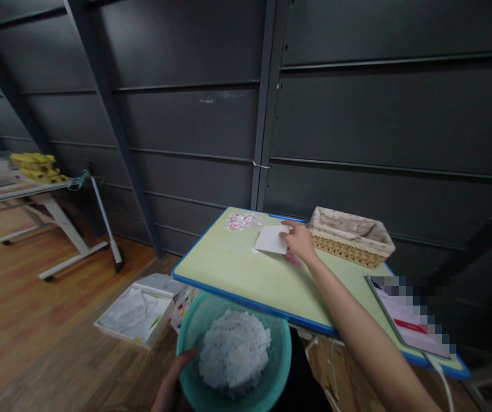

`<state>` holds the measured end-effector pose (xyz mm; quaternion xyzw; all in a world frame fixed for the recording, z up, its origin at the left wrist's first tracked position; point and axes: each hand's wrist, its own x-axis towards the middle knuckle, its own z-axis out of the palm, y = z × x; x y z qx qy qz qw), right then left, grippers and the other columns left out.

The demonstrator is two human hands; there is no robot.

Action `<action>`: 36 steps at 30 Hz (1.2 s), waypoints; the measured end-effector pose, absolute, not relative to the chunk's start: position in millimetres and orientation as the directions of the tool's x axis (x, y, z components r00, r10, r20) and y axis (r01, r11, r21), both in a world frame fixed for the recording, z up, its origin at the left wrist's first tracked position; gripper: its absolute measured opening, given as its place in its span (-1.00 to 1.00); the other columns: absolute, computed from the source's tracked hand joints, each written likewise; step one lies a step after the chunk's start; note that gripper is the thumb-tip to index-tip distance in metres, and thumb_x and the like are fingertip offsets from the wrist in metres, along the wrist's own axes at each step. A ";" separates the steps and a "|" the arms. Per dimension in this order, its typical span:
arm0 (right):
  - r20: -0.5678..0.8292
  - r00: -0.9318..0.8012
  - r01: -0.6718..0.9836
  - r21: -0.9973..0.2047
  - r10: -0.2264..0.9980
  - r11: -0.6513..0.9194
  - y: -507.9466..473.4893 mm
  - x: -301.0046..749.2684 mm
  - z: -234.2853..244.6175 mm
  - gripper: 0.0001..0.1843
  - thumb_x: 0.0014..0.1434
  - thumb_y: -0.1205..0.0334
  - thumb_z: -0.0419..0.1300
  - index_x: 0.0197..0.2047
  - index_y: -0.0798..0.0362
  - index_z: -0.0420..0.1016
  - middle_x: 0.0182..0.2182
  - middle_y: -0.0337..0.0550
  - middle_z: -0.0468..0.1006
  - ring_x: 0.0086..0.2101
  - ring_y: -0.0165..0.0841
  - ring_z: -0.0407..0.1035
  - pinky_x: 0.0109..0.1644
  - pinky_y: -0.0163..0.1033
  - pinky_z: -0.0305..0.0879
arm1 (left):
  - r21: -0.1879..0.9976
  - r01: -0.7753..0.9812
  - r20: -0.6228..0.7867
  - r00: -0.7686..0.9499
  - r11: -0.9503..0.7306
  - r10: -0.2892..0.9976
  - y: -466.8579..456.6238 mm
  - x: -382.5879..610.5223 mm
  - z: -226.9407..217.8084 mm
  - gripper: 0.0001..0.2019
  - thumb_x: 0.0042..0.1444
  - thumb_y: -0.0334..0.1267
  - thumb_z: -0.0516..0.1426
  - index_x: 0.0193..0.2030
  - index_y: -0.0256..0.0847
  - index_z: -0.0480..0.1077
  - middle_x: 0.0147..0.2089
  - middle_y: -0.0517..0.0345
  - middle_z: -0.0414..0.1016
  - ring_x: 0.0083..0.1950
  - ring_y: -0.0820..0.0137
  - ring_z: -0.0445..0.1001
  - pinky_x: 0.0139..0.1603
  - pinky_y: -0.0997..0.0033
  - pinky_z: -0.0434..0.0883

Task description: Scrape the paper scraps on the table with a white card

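Observation:
My right hand point(300, 243) is over the pale yellow-green tabletop point(229, 269), closed on a white card point(273, 239) that is tilted against the surface. Left of the card lies a small heap of paper scraps point(241, 221), white with pink bits. Below the table edge, a teal basin point(282, 355) holds a mound of shredded white paper point(234, 352). The basin's left rim is gripped by my left hand point(179, 369), whose fingers reach just inside it.
A lined wicker basket point(349, 246) stands at the table's back right, and a tablet point(413, 320) lies at the right end. On the floor at left is an open white box point(137, 312). Farther left, a table point(61, 217) bears yellow bundles point(38, 166). A dark panelled wall point(190, 126) rises behind.

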<state>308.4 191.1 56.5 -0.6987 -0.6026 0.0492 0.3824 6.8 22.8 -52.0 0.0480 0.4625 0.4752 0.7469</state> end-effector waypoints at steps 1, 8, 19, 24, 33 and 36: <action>0.369 0.299 0.759 -0.651 0.880 0.015 192.6 310.0 53.8 -0.52 -0.02 0.30 0.08 0.01 0.17 0.45 -0.35 -0.02 0.59 -0.39 -0.29 0.46 -0.28 -0.30 0.31 | 0.509 -0.661 -0.653 0.119 0.550 0.748 22.8 6.3 -51.9 -0.28 -0.02 -0.37 0.15 0.29 -0.50 0.02 -0.19 -0.16 0.62 0.02 0.00 0.46 0.15 0.00 0.28; 0.290 0.331 0.651 -0.759 0.898 0.006 191.7 308.6 50.8 -0.52 -0.08 0.32 0.10 -0.04 0.18 0.49 -0.48 -0.10 0.57 -0.55 -0.38 0.41 -0.44 -0.36 0.26 | 0.599 -0.604 -0.615 0.074 0.526 0.785 19.8 5.5 -53.3 -0.36 -0.02 -0.37 0.16 0.23 -0.54 0.14 -0.25 -0.13 0.64 0.03 0.03 0.46 0.15 0.03 0.30; 0.263 0.274 0.503 -0.859 0.925 0.096 186.2 299.0 46.6 -0.51 -0.10 0.27 0.09 -0.05 0.16 0.47 -0.51 -0.15 0.51 -0.64 -0.43 0.32 -0.58 -0.39 0.17 | 0.592 -0.610 -0.614 0.082 0.527 0.785 15.7 7.2 -48.3 -0.44 0.01 -0.35 0.15 0.18 -0.51 0.21 -0.32 -0.07 0.65 -0.07 0.08 0.54 0.08 0.08 0.36; 0.289 0.336 0.492 -0.865 0.897 0.095 189.8 300.1 41.2 -0.54 -0.11 0.27 0.10 -0.09 0.16 0.48 -0.58 -0.20 0.46 -0.65 -0.43 0.29 -0.60 -0.40 0.14 | 0.526 -0.637 -0.628 0.156 0.564 0.762 18.5 1.3 -57.5 -0.47 0.00 -0.30 0.16 0.14 -0.46 0.27 -0.33 -0.03 0.66 -0.11 0.12 0.56 0.07 0.12 0.36; 0.348 0.286 0.533 -0.832 0.893 0.154 193.6 294.8 33.3 -0.52 -0.12 0.25 0.08 -0.08 0.17 0.48 -0.58 -0.22 0.46 -0.59 -0.42 0.29 -0.52 -0.37 0.18 | 0.542 -0.623 -0.636 0.134 0.564 0.760 17.9 5.9 -49.6 -0.46 0.02 -0.29 0.14 0.15 -0.51 0.24 -0.39 -0.01 0.66 -0.23 0.15 0.59 0.05 0.15 0.37; 0.355 0.278 0.581 -0.802 0.893 0.137 193.1 294.3 32.5 -0.54 -0.14 0.26 0.09 -0.13 0.16 0.51 -0.58 -0.21 0.45 -0.57 -0.41 0.30 -0.49 -0.37 0.18 | 0.576 -0.611 -0.620 0.105 0.542 0.778 17.1 7.8 -45.2 -0.50 0.03 -0.32 0.13 0.12 -0.51 0.28 -0.36 -0.03 0.66 -0.20 0.15 0.59 0.09 0.16 0.34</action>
